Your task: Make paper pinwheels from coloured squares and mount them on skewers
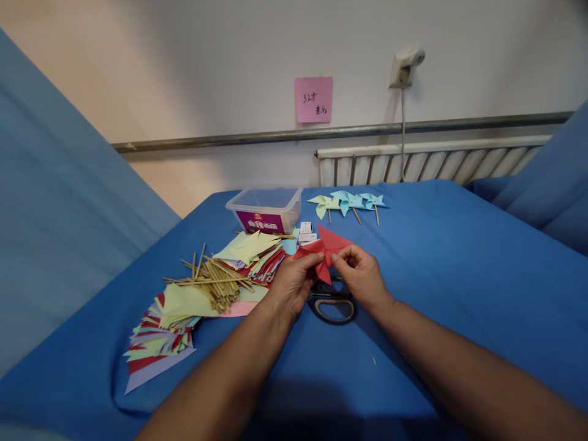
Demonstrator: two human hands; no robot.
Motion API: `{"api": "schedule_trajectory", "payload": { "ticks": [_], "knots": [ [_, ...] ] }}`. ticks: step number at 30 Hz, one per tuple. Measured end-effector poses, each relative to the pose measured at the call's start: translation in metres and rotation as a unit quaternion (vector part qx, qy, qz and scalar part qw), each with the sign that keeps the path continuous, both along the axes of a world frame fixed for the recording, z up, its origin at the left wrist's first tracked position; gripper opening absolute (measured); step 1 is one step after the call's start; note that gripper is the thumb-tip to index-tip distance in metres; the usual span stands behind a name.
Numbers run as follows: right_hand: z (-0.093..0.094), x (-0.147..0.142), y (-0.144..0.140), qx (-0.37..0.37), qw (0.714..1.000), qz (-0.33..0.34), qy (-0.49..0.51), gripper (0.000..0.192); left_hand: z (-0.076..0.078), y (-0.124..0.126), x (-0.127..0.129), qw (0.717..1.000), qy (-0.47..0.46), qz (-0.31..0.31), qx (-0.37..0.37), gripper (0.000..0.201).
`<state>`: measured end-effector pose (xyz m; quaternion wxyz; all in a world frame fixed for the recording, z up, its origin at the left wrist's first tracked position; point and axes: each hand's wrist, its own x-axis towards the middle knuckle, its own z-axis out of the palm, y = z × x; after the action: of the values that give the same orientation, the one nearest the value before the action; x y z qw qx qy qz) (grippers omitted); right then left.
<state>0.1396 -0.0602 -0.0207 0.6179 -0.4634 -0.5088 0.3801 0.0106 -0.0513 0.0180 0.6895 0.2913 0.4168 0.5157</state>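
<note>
Both of my forearms reach in from the near edge of the blue-covered worktop [459, 257]. My left hand [294, 283] and right hand [361, 272] meet over its middle, each with fingers closed in a pinch on the red folded paper [325, 248], held just above the surface. Black-handled scissors [331, 304] lie flat directly beneath my hands. Toward the left edge: a fanned stack of coloured paper sheets [158, 334], a bundle of wooden sticks [215, 282] lying across more paper. Toward the far edge: a clear plastic box [266, 209] and, beside it, three finished pinwheels [349, 202] on sticks. On the wall behind, a pink note [313, 99].
</note>
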Motion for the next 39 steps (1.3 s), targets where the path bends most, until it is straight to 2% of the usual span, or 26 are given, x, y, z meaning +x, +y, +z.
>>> {"api": "schedule_trajectory", "payload": {
  "ticks": [13,39],
  "knots": [
    [0.0014,-0.0009,-0.0003,0.004,1.0,-0.016,-0.004,0.021,0.0019,-0.0022,0.0003,1.0,0.017,-0.004,0.003,0.025],
    [0.0015,-0.0041,-0.003,-0.017,1.0,0.0,0.01,0.023,-0.0039,0.0005,-0.0006,0.999,0.031,-0.004,0.011,0.018]
  ]
}}
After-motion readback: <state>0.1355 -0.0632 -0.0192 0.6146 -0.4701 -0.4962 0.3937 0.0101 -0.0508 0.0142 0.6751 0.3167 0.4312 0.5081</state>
